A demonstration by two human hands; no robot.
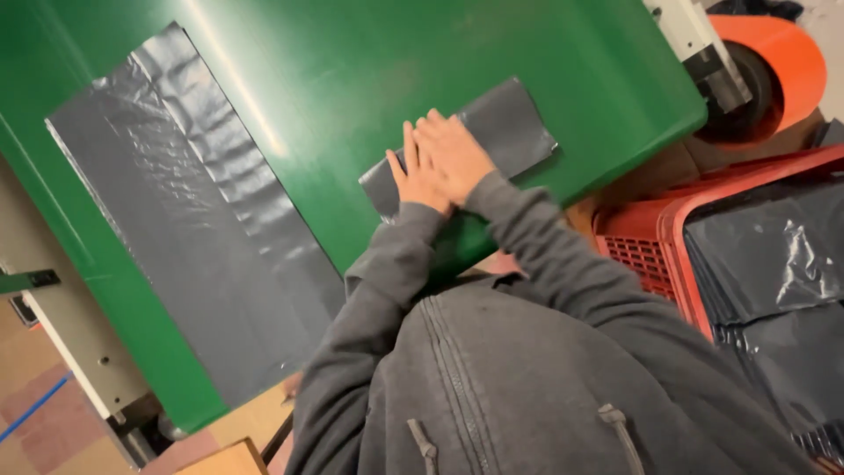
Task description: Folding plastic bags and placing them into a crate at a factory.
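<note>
Grey plastic folded bag (492,132) lying near the edge of the green table (369,70), being pressed flat under left hand (418,180) and right hand (453,151), both open, fingers straight, gripping nothing. Larger grey sheet (193,229) spreading alongside; red crate (668,229) of dark bags sitting at right.

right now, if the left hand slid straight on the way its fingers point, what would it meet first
Probably nothing soon: the left hand lies flat on the folded grey plastic sheet, fingers pointing up the picture. Past its edge lies bare green table.
</note>
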